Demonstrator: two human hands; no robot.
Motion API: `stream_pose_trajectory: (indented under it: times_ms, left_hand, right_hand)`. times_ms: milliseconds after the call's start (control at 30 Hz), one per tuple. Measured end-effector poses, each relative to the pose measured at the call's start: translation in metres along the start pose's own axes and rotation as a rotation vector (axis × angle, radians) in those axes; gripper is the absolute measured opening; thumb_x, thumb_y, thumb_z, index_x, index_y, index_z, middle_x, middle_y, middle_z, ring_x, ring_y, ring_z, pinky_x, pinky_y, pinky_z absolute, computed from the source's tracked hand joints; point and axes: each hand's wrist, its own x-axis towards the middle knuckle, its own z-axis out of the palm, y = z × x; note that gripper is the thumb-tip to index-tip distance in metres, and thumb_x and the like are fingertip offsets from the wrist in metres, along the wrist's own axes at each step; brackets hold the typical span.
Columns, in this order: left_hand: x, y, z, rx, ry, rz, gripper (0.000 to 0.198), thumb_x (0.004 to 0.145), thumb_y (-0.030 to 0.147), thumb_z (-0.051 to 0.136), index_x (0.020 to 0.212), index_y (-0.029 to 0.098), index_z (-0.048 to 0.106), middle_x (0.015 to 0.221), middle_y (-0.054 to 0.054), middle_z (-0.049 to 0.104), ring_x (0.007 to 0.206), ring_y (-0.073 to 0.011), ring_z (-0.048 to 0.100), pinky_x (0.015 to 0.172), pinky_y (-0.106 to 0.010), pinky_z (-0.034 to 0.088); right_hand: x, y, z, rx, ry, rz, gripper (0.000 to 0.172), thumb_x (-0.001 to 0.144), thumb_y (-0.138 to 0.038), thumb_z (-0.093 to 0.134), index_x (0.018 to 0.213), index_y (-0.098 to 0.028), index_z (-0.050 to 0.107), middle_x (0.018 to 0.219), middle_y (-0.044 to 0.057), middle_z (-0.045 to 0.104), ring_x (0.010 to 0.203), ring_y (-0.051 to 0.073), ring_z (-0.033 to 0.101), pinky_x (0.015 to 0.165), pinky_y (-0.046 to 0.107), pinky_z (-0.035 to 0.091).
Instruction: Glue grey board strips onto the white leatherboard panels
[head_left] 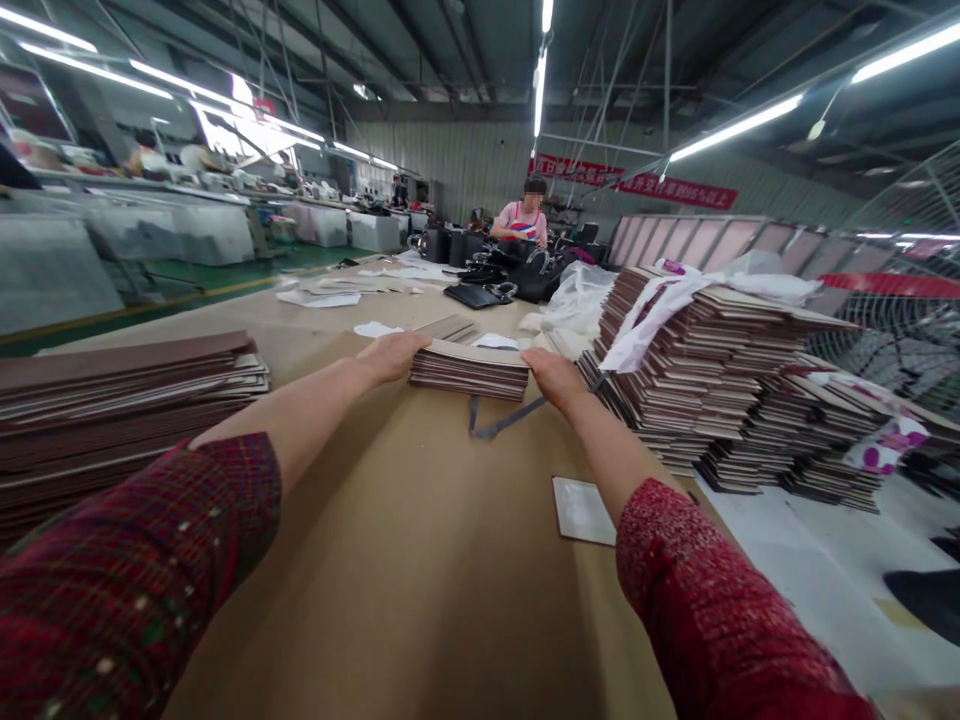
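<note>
Fluorescent tube lights (739,125) run along the dark ceiling (450,50), upper right. A corrugated metal wall (465,165) bearing a red banner (637,182) closes the centre background. Green floor (225,275) lies middle left.

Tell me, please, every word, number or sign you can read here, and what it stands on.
White characters on the red banner, back wall: too small and blurred to read.
No text visible on the stack of boards between left hand and right hand.

left hand (391,357), right hand (555,378), gripping card stack (469,368) (both ends), brown table (405,560)
</note>
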Motion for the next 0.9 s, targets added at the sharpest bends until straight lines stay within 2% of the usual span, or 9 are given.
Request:
stream_pose_trajectory:
  times_ms: [100,200,267,367,467,567,700,800,900]
  left_hand:
    - [-0.002,-0.001,0.005,0.039,-0.030,-0.029,0.035,0.099,0.038,0.061,0.126,0.016,0.062,0.135,-0.012,0.062,0.124,-0.0276,0.060,0.106,-0.053,0.048]
    - [-0.002,0.002,0.002,0.077,-0.071,-0.043,0.029,0.096,0.025,0.059,0.123,0.017,0.065,0.133,-0.012,0.065,0.123,-0.0263,0.061,0.106,-0.044,0.049]
    - [-0.004,0.007,-0.005,0.095,-0.079,-0.053,0.039,0.089,0.016,0.059,0.128,0.017,0.063,0.137,-0.014,0.063,0.123,-0.0288,0.062,0.106,-0.041,0.050]
    - [-0.009,0.030,-0.016,0.098,-0.031,-0.052,0.067,0.081,0.014,0.058,0.147,0.013,0.047,0.155,-0.021,0.044,0.138,-0.0381,0.048,0.114,-0.051,0.042]
    - [-0.020,0.080,-0.023,-0.016,0.004,0.149,0.066,0.087,0.021,0.053,0.152,0.017,0.041,0.159,-0.016,0.041,0.146,-0.0349,0.039,0.122,-0.052,0.031]
    - [-0.040,0.154,-0.019,-0.226,-0.165,0.412,0.050,0.096,0.039,0.049,0.141,0.017,0.054,0.152,-0.013,0.051,0.143,-0.0292,0.044,0.124,-0.044,0.028]
    - [-0.059,0.247,0.006,-0.282,-0.305,0.412,0.085,0.087,0.067,0.059,0.150,0.014,0.042,0.158,-0.018,0.043,0.146,-0.0345,0.040,0.120,-0.046,0.032]
    - [-0.058,0.279,0.026,-0.272,-0.373,0.318,0.093,0.081,0.071,0.060,0.151,0.014,0.038,0.157,-0.023,0.043,0.143,-0.0406,0.043,0.114,-0.055,0.038]
    - [-0.057,0.284,0.032,-0.269,-0.396,0.267,0.082,0.084,0.060,0.058,0.151,0.016,0.038,0.155,-0.021,0.046,0.143,-0.0386,0.044,0.113,-0.053,0.039]
  right_hand:
    - [0.003,-0.005,0.006,-0.019,-0.041,0.008,0.029,0.104,-0.019,0.048,0.130,-0.016,0.060,0.138,0.014,0.061,0.122,0.024,0.060,0.103,0.042,0.048]
    - [0.005,-0.014,0.006,-0.032,-0.057,0.018,0.029,0.102,-0.025,0.057,0.129,-0.015,0.061,0.133,0.012,0.062,0.116,0.026,0.063,0.100,0.047,0.051]
    - [0.000,-0.022,-0.001,-0.033,-0.054,0.028,0.030,0.101,-0.014,0.052,0.130,-0.011,0.060,0.129,0.017,0.064,0.115,0.026,0.064,0.099,0.043,0.051]
    - [-0.023,-0.031,-0.025,-0.023,-0.021,0.025,0.047,0.095,0.000,0.040,0.141,-0.004,0.049,0.134,0.024,0.061,0.124,0.028,0.059,0.104,0.040,0.047]
    - [-0.068,-0.037,-0.059,-0.003,0.025,-0.015,0.056,0.097,-0.005,0.039,0.153,-0.008,0.037,0.149,0.019,0.052,0.137,0.025,0.049,0.113,0.039,0.041]
    - [-0.131,-0.043,-0.092,0.104,0.167,-0.054,0.051,0.097,-0.010,0.043,0.149,-0.010,0.045,0.144,0.016,0.059,0.132,0.025,0.056,0.111,0.039,0.044]
    - [-0.224,-0.056,-0.124,0.253,0.296,-0.023,0.040,0.098,-0.014,0.048,0.137,-0.014,0.058,0.131,0.012,0.069,0.117,0.022,0.067,0.103,0.037,0.053]
    - [-0.286,-0.064,-0.141,0.276,0.326,0.047,0.035,0.099,-0.014,0.051,0.133,-0.017,0.061,0.125,0.010,0.072,0.113,0.020,0.069,0.102,0.036,0.054]
    - [-0.334,-0.071,-0.153,0.289,0.324,0.099,0.033,0.099,-0.013,0.052,0.128,-0.019,0.065,0.122,0.009,0.073,0.112,0.019,0.070,0.100,0.034,0.056]
